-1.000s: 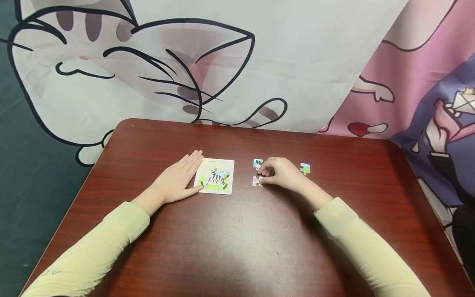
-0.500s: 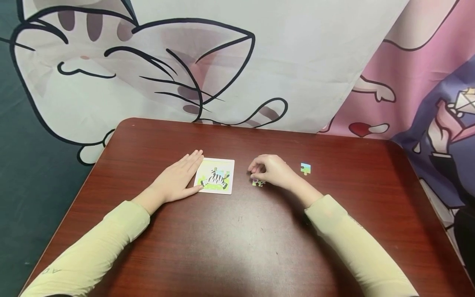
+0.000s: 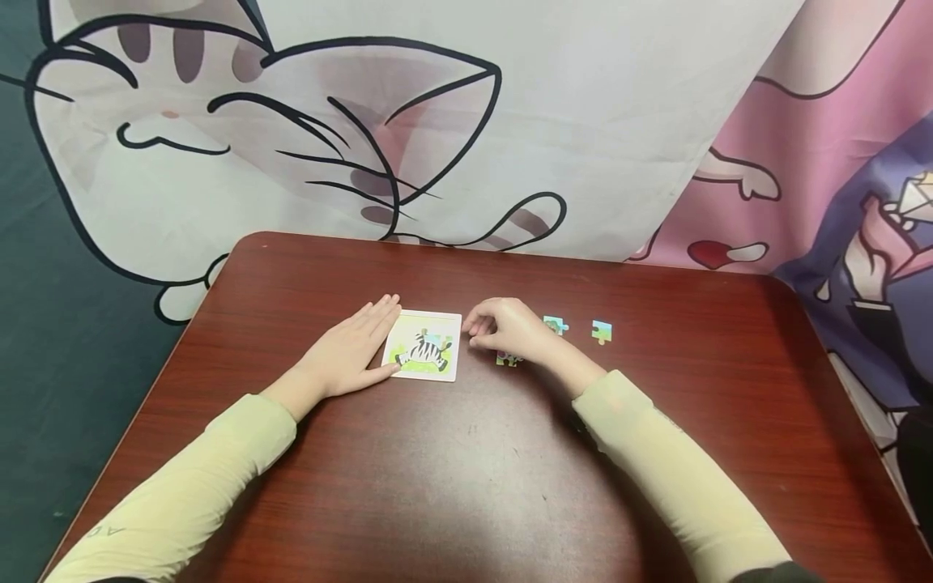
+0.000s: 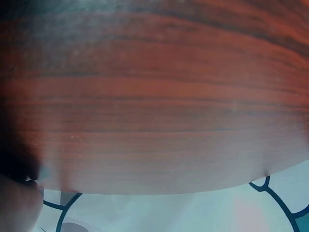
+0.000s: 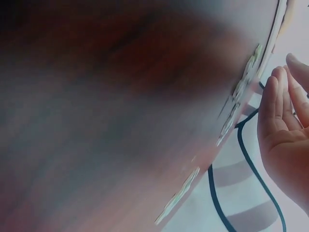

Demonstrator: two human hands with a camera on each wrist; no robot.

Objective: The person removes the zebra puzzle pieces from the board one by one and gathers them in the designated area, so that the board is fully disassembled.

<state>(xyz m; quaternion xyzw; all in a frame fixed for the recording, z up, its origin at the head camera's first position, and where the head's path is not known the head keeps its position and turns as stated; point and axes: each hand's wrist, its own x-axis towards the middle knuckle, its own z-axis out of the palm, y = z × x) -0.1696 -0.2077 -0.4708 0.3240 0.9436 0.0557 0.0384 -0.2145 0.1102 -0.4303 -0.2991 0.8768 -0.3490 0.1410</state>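
Zebra puzzle board (image 3: 426, 323), flat on desk (image 3: 452, 486), is lying just left of the right grip (image 3: 504, 326), bent-fingered (cannot tell whether it is grasping anything), while the straight-fingered left grip (image 3: 342, 354) is resting on the board's left edge.

Puzzle piece (image 3: 506, 360) partly behind right hand (image 3: 510, 328)

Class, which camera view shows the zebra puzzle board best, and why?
The head view: it shows the zebra puzzle board from above, picture readable, though the left hand overlaps one side. The right wrist view shows only what seems its thin edge; the left wrist view, none.
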